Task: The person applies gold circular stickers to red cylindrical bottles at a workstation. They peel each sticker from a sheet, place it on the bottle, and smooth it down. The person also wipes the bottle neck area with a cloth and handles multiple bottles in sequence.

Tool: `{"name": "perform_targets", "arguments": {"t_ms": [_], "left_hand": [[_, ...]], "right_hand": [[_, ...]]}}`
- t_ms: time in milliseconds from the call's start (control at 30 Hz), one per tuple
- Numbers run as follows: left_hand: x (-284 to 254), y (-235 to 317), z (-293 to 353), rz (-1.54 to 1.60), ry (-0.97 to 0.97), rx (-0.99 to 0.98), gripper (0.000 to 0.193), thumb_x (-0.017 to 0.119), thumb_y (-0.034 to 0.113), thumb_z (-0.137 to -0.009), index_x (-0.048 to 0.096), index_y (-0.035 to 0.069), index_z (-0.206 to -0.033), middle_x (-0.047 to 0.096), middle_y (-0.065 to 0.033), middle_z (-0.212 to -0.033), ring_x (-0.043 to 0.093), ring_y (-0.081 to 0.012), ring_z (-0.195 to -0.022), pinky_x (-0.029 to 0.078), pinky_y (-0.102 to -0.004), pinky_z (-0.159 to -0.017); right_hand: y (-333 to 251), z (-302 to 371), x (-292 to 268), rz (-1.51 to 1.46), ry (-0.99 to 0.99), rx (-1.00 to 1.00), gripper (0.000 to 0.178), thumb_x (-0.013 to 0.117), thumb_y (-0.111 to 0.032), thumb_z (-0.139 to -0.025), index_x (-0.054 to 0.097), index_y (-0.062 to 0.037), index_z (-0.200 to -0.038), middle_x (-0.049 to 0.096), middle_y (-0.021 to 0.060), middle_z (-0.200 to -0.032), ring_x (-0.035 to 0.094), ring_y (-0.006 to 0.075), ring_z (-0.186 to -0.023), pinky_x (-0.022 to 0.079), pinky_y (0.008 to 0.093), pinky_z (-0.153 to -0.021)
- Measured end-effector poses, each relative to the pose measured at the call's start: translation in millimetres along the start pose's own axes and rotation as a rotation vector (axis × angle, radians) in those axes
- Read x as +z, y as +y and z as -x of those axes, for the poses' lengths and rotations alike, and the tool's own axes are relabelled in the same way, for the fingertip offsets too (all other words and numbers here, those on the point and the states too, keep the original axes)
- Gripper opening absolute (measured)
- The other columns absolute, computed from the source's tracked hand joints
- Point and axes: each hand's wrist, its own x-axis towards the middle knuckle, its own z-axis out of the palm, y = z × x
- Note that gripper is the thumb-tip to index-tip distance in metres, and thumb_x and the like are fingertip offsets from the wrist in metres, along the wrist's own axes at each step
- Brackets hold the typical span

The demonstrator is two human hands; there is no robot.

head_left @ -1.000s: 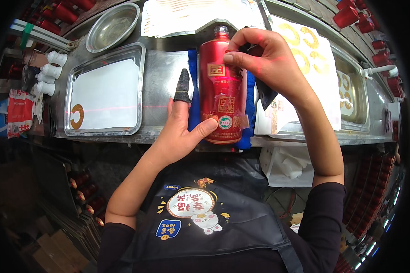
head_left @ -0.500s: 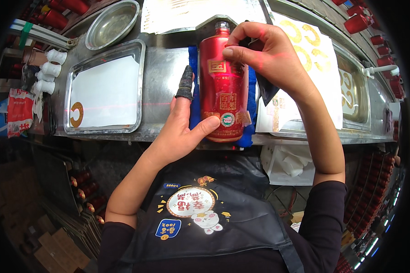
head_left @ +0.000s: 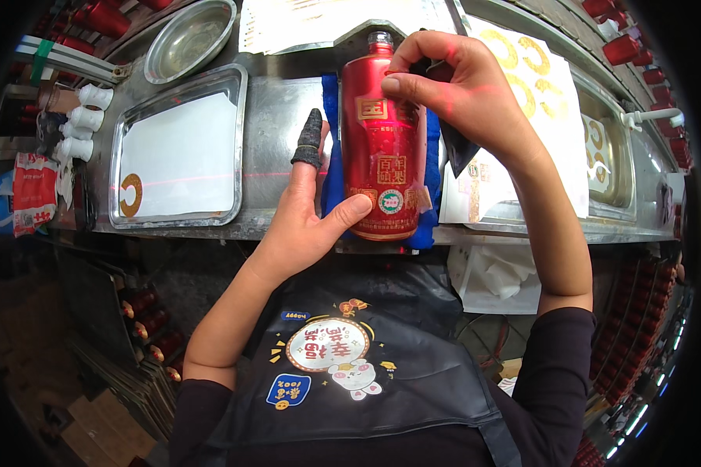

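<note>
A red bottle (head_left: 383, 132) with gold markings and a clear neck lies on a blue cloth (head_left: 331, 132), its neck away from me. My left hand (head_left: 304, 229) rests its thumb on the bottle's lower left side. Its forefinger, in a black finger cover (head_left: 308, 140), points away beside the cloth; the other fingers are mostly hidden. Over the bottle's upper right, my right hand (head_left: 459, 93) is closed, with thumb and forefinger curled at the bottle's shoulder. A dark, flat, pointed piece (head_left: 461, 148) sticks out below this hand, its grip partly hidden by the fingers.
On the left, a metal tray (head_left: 240, 148) holds white paper with one gold C-shaped decal (head_left: 131, 194). Behind it sits a metal bowl (head_left: 191, 43). White sheets with gold decals (head_left: 533, 58) lie at right, beside a water-filled tray (head_left: 623, 191). White cups (head_left: 95, 96) stand far left.
My left forefinger has swung slightly left, farther from the bottle, and the left thumb has shifted a little. My right hand stays nearly in place at the bottle's shoulder.
</note>
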Motion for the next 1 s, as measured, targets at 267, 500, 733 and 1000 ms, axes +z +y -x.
{"name": "perform_targets", "arguments": {"t_ms": [267, 500, 733, 1000], "left_hand": [[-2.1, 0.4, -0.7, 0.000, -0.041, -0.013, 0.093, 0.068, 0.022, -0.096, 0.005, -0.001, -0.159, 0.014, -0.0188, -0.166, 0.011, -0.0291, -0.154, 0.013, -0.0456, -0.124], [-3.3, -3.8, -2.1, -0.054, -0.011, 0.011, 0.098, 0.073, 0.029, -0.094, 0.008, -0.007, -0.157, 0.022, -0.0245, -0.160, 0.025, -0.0296, -0.149, 0.023, -0.0415, -0.121], [-3.2, -3.9, -2.0, -0.034, -0.034, -0.025, 0.094, 0.072, 0.025, -0.094, 0.009, -0.005, -0.158, 0.018, -0.0261, -0.163, 0.019, -0.0322, -0.152, 0.018, -0.0439, -0.122], [1.1, 2.5, -3.8, 0.015, 0.002, 0.010, 0.095, 0.075, 0.023, -0.091, 0.012, -0.007, -0.156, 0.024, -0.0251, -0.160, 0.026, -0.0304, -0.149, 0.021, -0.0427, -0.122]], "right_hand": [[3.3, 0.7, 0.2, 0.006, 0.009, 0.003, 0.017, 0.077, -0.014, -0.088, 0.068, -0.0008, -0.094, 0.069, 0.0012, -0.086, 0.064, 0.0065, -0.081, 0.053, 0.0230, -0.074], [-0.2, 1.7, 0.1, -0.035, 0.014, 0.009, 0.017, 0.077, -0.015, -0.089, 0.068, -0.0014, -0.093, 0.069, 0.0018, -0.087, 0.064, 0.0069, -0.081, 0.053, 0.0230, -0.075], [18.5, 3.0, -23.1, -0.079, 0.125, 0.093, 0.026, 0.069, -0.030, -0.096, 0.071, -0.0049, -0.101, 0.065, -0.0022, -0.083, 0.055, 0.0034, -0.074, 0.044, 0.0204, -0.065], [-12.6, 119.9, 10.8, -0.188, -0.116, 0.681, 0.038, 0.081, -0.008, -0.079, 0.061, -0.0058, -0.112, 0.060, -0.0021, -0.085, 0.043, -0.0016, -0.053, 0.033, 0.0183, -0.048]]}}
